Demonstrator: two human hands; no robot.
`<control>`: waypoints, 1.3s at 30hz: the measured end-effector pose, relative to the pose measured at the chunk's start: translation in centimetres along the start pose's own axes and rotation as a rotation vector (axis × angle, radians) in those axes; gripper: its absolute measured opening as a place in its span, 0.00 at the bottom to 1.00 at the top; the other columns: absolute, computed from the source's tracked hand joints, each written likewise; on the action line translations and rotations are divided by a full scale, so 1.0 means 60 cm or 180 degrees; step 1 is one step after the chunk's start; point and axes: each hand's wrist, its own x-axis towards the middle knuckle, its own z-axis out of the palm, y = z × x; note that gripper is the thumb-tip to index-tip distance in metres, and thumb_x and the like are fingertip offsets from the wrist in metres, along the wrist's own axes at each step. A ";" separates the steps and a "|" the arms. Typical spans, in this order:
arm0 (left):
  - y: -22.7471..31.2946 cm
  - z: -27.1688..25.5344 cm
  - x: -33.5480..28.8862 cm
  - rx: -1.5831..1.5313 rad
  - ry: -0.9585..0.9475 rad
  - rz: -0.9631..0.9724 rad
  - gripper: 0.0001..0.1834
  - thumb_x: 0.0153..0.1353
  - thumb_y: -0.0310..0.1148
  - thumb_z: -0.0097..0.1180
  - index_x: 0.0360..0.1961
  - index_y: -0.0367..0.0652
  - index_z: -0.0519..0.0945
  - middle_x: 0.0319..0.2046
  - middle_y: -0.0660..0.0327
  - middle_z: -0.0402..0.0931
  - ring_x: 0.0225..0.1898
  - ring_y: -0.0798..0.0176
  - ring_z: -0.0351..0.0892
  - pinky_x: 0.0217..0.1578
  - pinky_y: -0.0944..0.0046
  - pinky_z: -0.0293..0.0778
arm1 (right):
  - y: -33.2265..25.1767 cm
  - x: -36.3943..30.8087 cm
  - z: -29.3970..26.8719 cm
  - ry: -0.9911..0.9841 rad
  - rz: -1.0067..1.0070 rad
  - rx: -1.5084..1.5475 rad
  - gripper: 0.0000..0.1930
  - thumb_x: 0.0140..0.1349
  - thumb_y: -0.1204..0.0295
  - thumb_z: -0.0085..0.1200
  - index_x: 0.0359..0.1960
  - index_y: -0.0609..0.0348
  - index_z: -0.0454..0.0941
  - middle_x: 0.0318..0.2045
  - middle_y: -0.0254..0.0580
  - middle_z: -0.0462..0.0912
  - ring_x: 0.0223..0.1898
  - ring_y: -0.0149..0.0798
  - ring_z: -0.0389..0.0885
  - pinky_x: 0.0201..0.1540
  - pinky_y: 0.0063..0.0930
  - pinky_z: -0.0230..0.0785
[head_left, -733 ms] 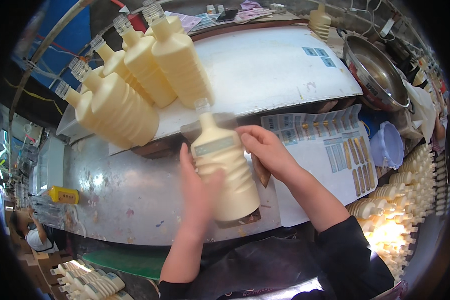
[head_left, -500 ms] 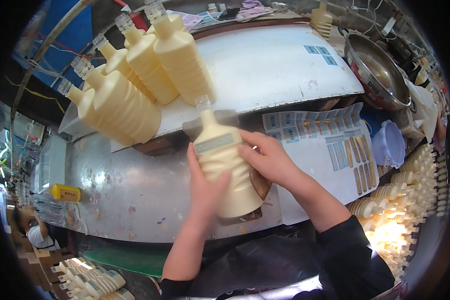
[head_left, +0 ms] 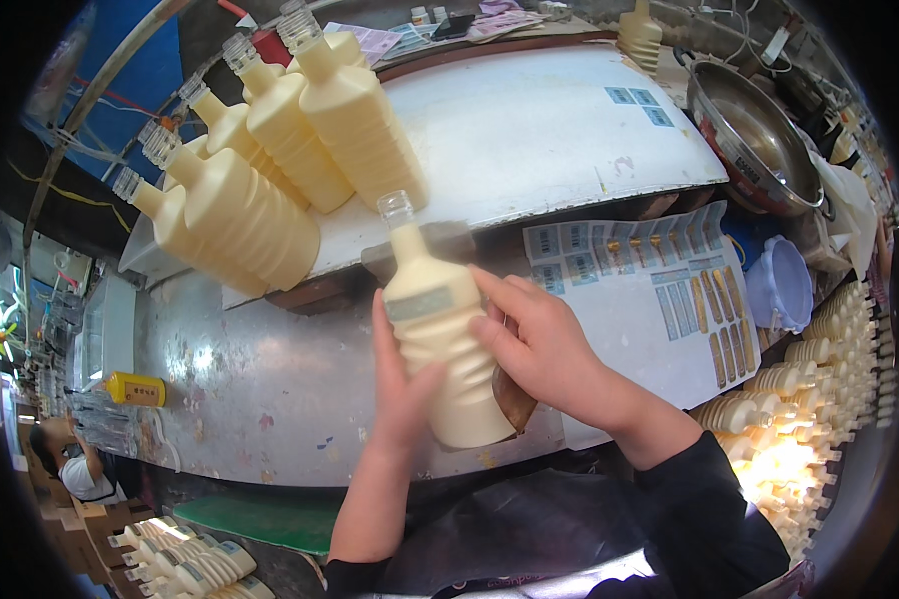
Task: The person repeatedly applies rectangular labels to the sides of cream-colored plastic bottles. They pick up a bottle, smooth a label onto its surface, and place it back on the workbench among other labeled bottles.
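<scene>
Head view: both the left hand [head_left: 402,384] and right hand [head_left: 539,344] wrap fingers around one cream bottle [head_left: 442,334], its sticker already on. A few finished bottles [head_left: 270,170] lie on the white board [head_left: 529,130], and many bare bottles [head_left: 799,399] wait at the right.

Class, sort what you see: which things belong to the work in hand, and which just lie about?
In use: cream bottle, left hand, right hand, label sheet.
Lying about: steel bowl, lavender cup, yellow tool.
</scene>
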 end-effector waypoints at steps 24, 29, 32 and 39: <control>0.003 -0.004 0.078 0.0083 0.0808 -0.0107 0.12 0.77 0.34 0.53 0.55 0.40 0.73 0.48 0.61 0.76 0.48 0.70 0.76 0.51 0.68 0.75 | 0.039 0.093 0.015 0.0040 0.0882 0.0423 0.25 0.62 0.51 0.64 0.47 0.60 0.80 0.31 0.47 0.84 0.34 0.42 0.84 0.41 0.36 0.75; 0.003 -0.001 0.077 0.0172 0.0875 -0.0154 0.13 0.77 0.34 0.54 0.56 0.39 0.73 0.48 0.61 0.76 0.49 0.69 0.76 0.53 0.66 0.76 | 0.046 0.093 0.018 0.0054 0.0925 0.0540 0.24 0.62 0.52 0.64 0.47 0.60 0.80 0.30 0.46 0.83 0.33 0.41 0.83 0.40 0.35 0.75; 0.000 -0.003 0.079 0.0118 0.0893 -0.0125 0.13 0.77 0.34 0.55 0.56 0.40 0.73 0.48 0.61 0.76 0.49 0.68 0.77 0.53 0.66 0.77 | 0.047 0.092 0.019 0.0063 0.0906 0.0601 0.24 0.61 0.52 0.65 0.46 0.59 0.80 0.29 0.44 0.83 0.32 0.40 0.82 0.39 0.35 0.74; -0.020 -0.016 0.083 0.0008 0.0914 -0.0102 0.15 0.76 0.33 0.52 0.58 0.38 0.72 0.51 0.59 0.76 0.51 0.67 0.74 0.55 0.65 0.73 | 0.069 0.102 0.011 -0.0167 0.0917 0.1750 0.13 0.72 0.64 0.54 0.48 0.61 0.80 0.30 0.29 0.78 0.33 0.20 0.73 0.34 0.21 0.67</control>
